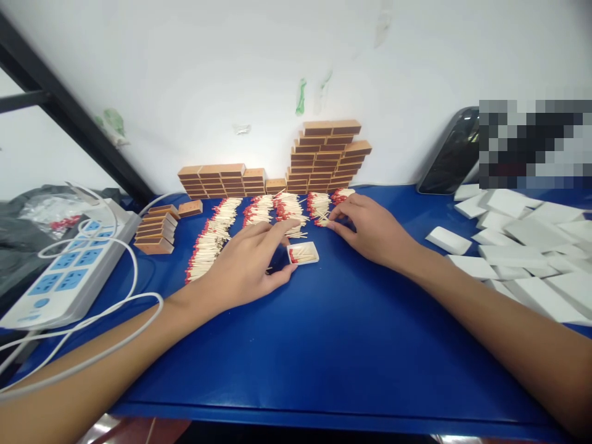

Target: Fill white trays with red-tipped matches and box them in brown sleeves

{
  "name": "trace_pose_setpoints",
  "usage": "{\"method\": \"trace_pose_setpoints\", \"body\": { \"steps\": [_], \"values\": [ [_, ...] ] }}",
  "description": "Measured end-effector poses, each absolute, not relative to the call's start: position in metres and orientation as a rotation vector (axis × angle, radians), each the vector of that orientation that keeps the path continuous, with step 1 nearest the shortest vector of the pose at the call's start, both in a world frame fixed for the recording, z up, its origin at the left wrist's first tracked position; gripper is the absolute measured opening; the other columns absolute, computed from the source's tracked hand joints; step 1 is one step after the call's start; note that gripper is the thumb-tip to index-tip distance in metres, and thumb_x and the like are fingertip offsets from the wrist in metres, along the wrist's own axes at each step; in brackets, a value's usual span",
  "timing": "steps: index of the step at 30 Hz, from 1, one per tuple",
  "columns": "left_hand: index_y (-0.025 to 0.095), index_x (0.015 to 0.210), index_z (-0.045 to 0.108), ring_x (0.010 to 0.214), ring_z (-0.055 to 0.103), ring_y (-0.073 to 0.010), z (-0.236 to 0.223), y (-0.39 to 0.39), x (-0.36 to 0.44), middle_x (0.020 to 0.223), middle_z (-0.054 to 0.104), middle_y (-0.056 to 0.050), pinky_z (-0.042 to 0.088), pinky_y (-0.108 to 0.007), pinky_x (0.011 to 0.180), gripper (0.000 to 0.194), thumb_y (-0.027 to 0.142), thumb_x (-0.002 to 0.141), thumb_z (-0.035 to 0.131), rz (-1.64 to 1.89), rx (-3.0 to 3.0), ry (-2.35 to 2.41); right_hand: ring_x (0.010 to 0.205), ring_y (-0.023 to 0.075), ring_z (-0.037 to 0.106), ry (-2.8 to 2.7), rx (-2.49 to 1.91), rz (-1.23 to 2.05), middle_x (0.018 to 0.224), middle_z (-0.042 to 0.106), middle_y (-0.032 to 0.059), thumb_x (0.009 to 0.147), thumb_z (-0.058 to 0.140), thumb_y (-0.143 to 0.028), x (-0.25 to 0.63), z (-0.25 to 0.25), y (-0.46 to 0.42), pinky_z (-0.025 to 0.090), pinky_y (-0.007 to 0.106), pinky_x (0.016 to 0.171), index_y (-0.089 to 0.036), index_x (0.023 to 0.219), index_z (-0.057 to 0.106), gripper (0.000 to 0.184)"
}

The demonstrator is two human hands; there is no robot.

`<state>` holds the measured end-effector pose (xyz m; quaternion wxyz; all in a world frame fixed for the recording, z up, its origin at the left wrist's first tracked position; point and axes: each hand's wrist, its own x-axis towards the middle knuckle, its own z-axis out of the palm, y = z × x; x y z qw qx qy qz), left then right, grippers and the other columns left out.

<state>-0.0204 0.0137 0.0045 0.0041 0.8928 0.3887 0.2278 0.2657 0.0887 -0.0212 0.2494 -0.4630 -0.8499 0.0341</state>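
My left hand steadies a small white matchbox tray at its left end, thumb at the near corner and fingers behind; the index finger stretches out over the matches. A few red-tipped matches lie inside the tray. To the right, my right hand has thumb and index finger pinched on matches at the edge of a match pile; how many it holds is hidden. More red-headed matches lie in heaps, a long one at left and others nearer the middle.
Brown-sided matchboxes are stacked against the wall, low at left and taller at right. More boxes stand by a white power strip with loose cables. White trays pile up on the right near a black phone-like object.
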Motion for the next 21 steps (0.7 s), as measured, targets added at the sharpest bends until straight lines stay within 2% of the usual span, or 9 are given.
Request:
{"method": "trace_pose_setpoints", "body": {
  "steps": [8, 12, 21],
  "values": [
    [0.025, 0.156, 0.041, 0.117, 0.07, -0.0283, 0.006, 0.014, -0.019, 0.117, 0.074, -0.007, 0.057, -0.044, 0.1, 0.063, 0.033, 0.1, 0.069, 0.691, 2.799, 1.219, 0.099, 0.0294, 0.063, -2.316, -1.261, 0.162, 0.101, 0.07, 0.0118, 0.098, 0.065, -0.032, 0.266, -0.015, 0.089, 0.049, 0.042, 0.086, -0.022, 0.09, 0.065, 0.012],
    [0.024, 0.155, 0.042, 0.115, 0.07, -0.0278, 0.006, 0.014, -0.02, 0.116, 0.075, -0.007, 0.057, -0.043, 0.099, 0.062, 0.033, 0.1, 0.068, 0.694, 2.807, 1.216, 0.092, 0.0273, 0.063, -2.295, -1.311, 0.264, 0.095, 0.071, 0.0097, 0.097, 0.067, -0.034, 0.265, -0.012, 0.089, 0.047, 0.039, 0.078, -0.022, 0.086, 0.066, 0.016],
    [0.023, 0.156, 0.041, 0.113, 0.069, -0.0285, 0.006, 0.014, -0.02, 0.117, 0.074, -0.009, 0.057, -0.045, 0.099, 0.062, 0.036, 0.101, 0.067, 0.656, 2.804, 1.239, 0.084, 0.025, 0.062, -2.321, -1.383, 0.357, 0.089, 0.071, 0.0081, 0.098, 0.065, -0.039, 0.266, -0.011, 0.092, 0.044, 0.039, 0.071, -0.023, 0.083, 0.064, 0.022]
  ]
}}
